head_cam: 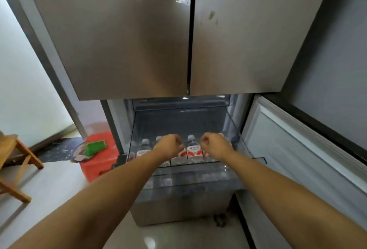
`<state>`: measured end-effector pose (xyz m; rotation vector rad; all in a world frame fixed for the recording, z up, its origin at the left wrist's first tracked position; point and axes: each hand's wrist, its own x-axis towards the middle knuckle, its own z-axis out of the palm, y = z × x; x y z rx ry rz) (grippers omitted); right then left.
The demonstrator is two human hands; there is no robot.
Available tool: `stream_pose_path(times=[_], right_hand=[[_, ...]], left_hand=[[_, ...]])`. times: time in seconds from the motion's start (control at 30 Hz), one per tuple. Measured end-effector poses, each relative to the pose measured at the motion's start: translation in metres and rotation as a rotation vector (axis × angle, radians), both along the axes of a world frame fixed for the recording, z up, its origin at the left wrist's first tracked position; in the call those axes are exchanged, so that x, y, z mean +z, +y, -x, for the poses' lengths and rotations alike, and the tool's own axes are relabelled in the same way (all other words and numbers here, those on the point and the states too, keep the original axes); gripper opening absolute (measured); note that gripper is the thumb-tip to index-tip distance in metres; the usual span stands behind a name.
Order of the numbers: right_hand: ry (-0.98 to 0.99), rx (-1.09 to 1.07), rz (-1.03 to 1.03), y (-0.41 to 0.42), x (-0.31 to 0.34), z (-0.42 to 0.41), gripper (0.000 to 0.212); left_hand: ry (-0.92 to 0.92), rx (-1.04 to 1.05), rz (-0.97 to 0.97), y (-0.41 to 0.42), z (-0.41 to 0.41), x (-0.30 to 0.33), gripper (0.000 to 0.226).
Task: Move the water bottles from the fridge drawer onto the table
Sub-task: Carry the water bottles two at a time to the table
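Tall steel-grey fridge (139, 40), both upper doors closed; the lower right door (297, 149) swung open to the right, white inner lining showing. Below the upper doors a clear plastic fridge drawer (198, 179) is pulled forward. A row of clear water bottles with white caps and red-and-white labels (193, 150) stands upright along the drawer's front half, caps up; the back half of the drawer is bare. Both bare forearms reach in over the drawer's front wall. Left hand (168, 145) is curled into a loose fist above the left-centre of the row, covering the bottle tops there; one bottle cap shows just left of it. Whether this grip closes on a bottle cannot be told. Right hand (215, 145) is likewise curled above the right part of the row; its contact with any bottle is hidden, so this grip cannot be told either. One bottle stands fully visible in the gap between the two hands, untouched. Left of the fridge, on the floor, a red plastic stool (99, 159) carries a green sponge (95, 147) lying in a clear bowl; farther left, a wooden stool (15, 159).
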<state>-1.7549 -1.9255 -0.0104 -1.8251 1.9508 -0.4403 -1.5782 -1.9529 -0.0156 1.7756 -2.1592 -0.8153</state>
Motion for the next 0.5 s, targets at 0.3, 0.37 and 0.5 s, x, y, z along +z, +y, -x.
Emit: stream_pose_path(times=[0.3, 0.37, 0.5], right_hand=[[-0.009, 0.107, -0.225, -0.108, -0.041, 0.025, 0.026], [-0.038, 0.135, -0.269, -0.123, -0.048, 0.019, 0.034], [-0.060, 0.192, -0.314, -0.144, -0.070, 0.009, 0.047]], left_hand=[[0.039, 0.180, -0.185, -0.084, 0.018, -0.033, 0.024], [0.023, 0.205, -0.198, -0.096, 0.020, -0.042, 0.025], [-0.011, 0.221, -0.267, -0.114, 0.025, -0.057, 0.038]])
